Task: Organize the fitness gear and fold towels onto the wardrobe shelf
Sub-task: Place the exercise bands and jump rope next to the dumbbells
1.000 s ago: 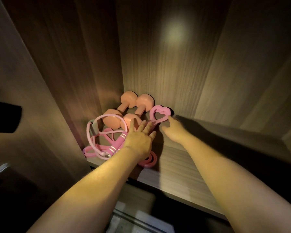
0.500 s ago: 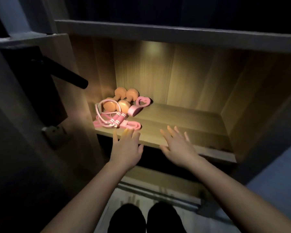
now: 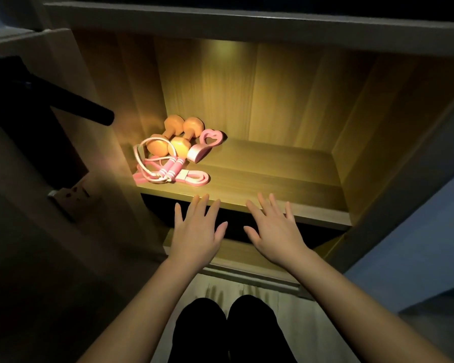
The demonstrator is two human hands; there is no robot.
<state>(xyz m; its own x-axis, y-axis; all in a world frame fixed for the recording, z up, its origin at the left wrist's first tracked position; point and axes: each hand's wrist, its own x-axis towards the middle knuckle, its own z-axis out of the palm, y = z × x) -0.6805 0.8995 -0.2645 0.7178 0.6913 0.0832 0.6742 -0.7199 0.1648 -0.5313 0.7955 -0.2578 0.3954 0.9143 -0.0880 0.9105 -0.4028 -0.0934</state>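
Left hand (image 3: 195, 233) and right hand (image 3: 274, 231) hover empty, fingers spread, just short of the shelf (image 3: 273, 184) edge. Further in, back-left corner — pink jump rope (image 3: 160, 169) in front, orange dumbbells (image 3: 174, 138) and heart-shaped pink grip (image 3: 206, 142) behind it.

- Two dumbbells (image 3: 174, 124), back left corner of the shelf (image 3: 273, 176): peach-orange.
- Skipping rope (image 3: 171, 171): pale pink cord, and deeper pink handles with white stripes.
- Heart-shaped grip trainer (image 3: 197, 154): pink.
- Flat band (image 3: 197, 178), nearer the front edge: pink.
- Shelf: tan wood grain.
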